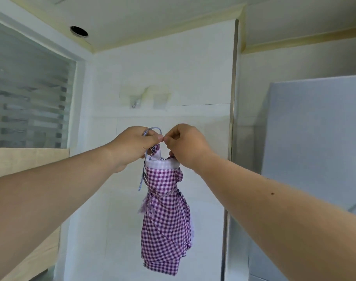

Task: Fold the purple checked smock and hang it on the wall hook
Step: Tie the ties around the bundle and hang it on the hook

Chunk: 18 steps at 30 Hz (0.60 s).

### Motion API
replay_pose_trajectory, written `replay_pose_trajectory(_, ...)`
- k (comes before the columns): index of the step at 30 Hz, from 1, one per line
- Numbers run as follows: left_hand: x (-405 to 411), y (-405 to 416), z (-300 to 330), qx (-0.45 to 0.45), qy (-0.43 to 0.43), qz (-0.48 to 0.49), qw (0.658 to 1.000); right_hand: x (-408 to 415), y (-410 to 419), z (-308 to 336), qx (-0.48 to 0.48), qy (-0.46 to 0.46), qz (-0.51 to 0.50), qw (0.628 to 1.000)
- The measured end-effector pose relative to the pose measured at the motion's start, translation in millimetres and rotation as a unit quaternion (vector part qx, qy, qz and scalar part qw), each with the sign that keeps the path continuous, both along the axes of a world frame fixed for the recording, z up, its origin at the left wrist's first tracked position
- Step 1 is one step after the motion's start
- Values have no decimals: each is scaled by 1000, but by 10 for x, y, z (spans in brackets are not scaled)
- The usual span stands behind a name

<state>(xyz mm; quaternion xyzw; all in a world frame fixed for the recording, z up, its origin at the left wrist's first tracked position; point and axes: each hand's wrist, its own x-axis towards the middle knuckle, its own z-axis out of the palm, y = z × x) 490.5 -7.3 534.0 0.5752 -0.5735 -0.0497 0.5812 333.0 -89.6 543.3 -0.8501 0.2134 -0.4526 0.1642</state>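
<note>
The purple checked smock (166, 218) hangs folded into a narrow bundle, tied round its middle with its own strap, in front of the white tiled wall. My left hand (130, 148) grips its top edge and a thin striped loop (152, 129) that sticks up above the fingers. My right hand (185, 146) pinches the top of the smock right beside it, fingertips meeting the left thumb. A small metal wall hook (135, 103) on a clear pad sits on the wall above and slightly left of both hands. A second clear pad (159, 102) is fixed to its right.
A frosted window (29, 94) fills the left side above a pale wooden ledge (27, 161). A metal corner strip (232, 98) runs down the wall's right edge. A grey-blue panel (315, 149) stands at the right.
</note>
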Motion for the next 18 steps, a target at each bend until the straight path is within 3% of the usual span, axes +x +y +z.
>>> replay_pose_trajectory(10,962,-542,561,-114,-35,75,990,1081,-470,703,-130,21,-28,991)
replay_pose_trajectory(18,1602,-729,1113,-154,-57,73,984,1734,-622,1408,-211,76,-92,970)
